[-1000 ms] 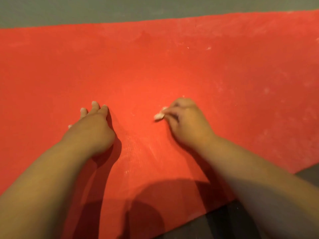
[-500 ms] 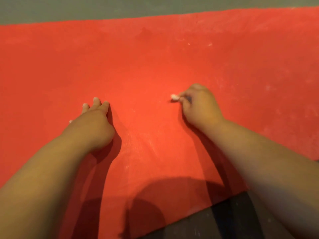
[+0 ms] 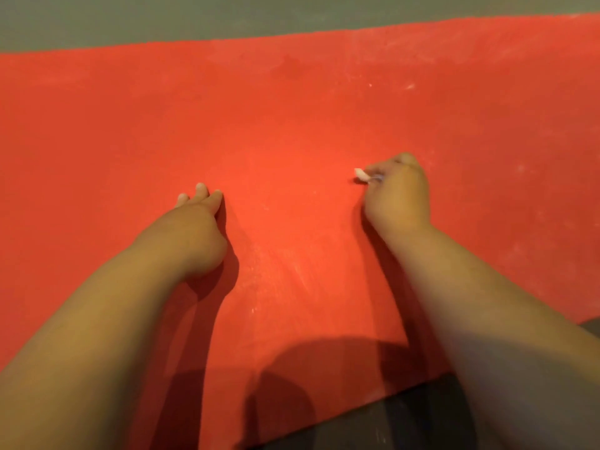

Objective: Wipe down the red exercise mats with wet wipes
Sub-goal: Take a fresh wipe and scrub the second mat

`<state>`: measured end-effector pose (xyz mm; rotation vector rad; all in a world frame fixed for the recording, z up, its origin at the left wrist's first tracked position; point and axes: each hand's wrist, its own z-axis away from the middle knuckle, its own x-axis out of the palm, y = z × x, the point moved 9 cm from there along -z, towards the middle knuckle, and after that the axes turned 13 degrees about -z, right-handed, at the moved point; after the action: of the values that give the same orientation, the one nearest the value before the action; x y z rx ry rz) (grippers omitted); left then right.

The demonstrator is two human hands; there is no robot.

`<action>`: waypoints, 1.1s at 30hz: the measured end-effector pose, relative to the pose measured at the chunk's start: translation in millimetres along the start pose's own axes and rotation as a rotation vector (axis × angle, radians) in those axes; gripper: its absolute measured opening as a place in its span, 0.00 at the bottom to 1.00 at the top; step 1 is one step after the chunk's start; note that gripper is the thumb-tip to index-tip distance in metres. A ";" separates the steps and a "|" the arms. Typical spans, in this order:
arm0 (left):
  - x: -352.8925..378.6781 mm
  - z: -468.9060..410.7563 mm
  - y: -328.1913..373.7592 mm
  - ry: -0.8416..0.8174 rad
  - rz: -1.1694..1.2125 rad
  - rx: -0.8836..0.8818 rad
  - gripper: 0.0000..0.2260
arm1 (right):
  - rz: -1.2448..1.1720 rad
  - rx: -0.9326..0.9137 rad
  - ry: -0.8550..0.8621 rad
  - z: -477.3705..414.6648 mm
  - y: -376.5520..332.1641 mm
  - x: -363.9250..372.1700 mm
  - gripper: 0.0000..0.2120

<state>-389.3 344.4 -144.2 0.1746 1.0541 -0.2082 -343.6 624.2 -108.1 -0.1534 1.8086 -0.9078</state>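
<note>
A red exercise mat [image 3: 276, 125] fills most of the view, with pale dusty smears across it. My right hand [image 3: 397, 193] grips a small white wet wipe [image 3: 362, 175], bunched up so only a tip sticks out to the left, and holds it down on the mat right of centre. My left hand [image 3: 194, 222] rests on the mat left of centre, fingers straight and pointing away from me. Both forearms reach in from the bottom of the view.
Grey floor [image 3: 162, 17] runs along the mat's far edge. Dark floor [image 3: 389, 423] shows at the mat's near edge, bottom right. White specks [image 3: 409, 86] lie on the mat at the upper right.
My right hand has slid the wipe away from me and to the right across the mat. My left hand has stayed in place.
</note>
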 end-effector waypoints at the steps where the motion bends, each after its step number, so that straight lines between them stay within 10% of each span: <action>1: -0.8 0.1 -0.2 0.001 -0.007 0.004 0.34 | -0.014 -0.015 -0.026 -1.1 -16.0 15.6 0.13; 9: -5.8 3.6 -5.9 -0.010 -0.025 -0.001 0.34 | -0.165 -0.526 -0.627 116.8 -95.8 64.5 0.09; 15: -8.6 4.5 -1.1 -0.023 -0.058 -0.013 0.34 | 0.027 -0.135 -0.173 7.6 -37.4 32.2 0.12; 24: -15.8 5.6 -13.2 0.014 -0.051 0.023 0.32 | -0.257 -0.624 -0.700 153.3 -102.6 52.3 0.16; 29: -12.9 7.3 -6.5 -0.005 -0.056 0.000 0.33 | 0.040 -0.165 -0.265 64.8 -50.2 29.3 0.11; 33: -13.5 9.2 -4.6 0.018 -0.043 -0.016 0.33 | -0.180 -0.320 -0.463 147.9 -99.7 68.9 0.14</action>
<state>-389.2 338.9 -128.2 0.1397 1.0779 -0.2375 -278.5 444.7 -118.4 -0.6825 1.5046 -0.6319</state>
